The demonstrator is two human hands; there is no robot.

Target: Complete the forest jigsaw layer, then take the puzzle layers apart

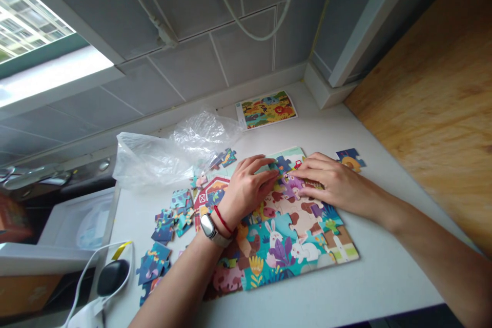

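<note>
A colourful jigsaw puzzle (277, 256) with farm animals lies on the white tabletop, most of its picture joined up. My left hand (251, 179), with a watch and a red cord at the wrist, is bent over its upper middle. Its fingers are closed on a teal puzzle piece (272, 167), partly hidden by them. On the upper right of the puzzle rests my right hand (326, 179), fingers stretched out and apart, the tips touching purple and dark pieces. Loose puzzle pieces (163, 226) are piled left of the puzzle.
Behind the puzzle lie a crumpled clear plastic bag (154, 159) and a picture card (267, 110) with a lion. One loose piece (350, 159) sits beyond my right hand. A black device (113, 277) and white cable are at the left edge, near a white bin (73, 220).
</note>
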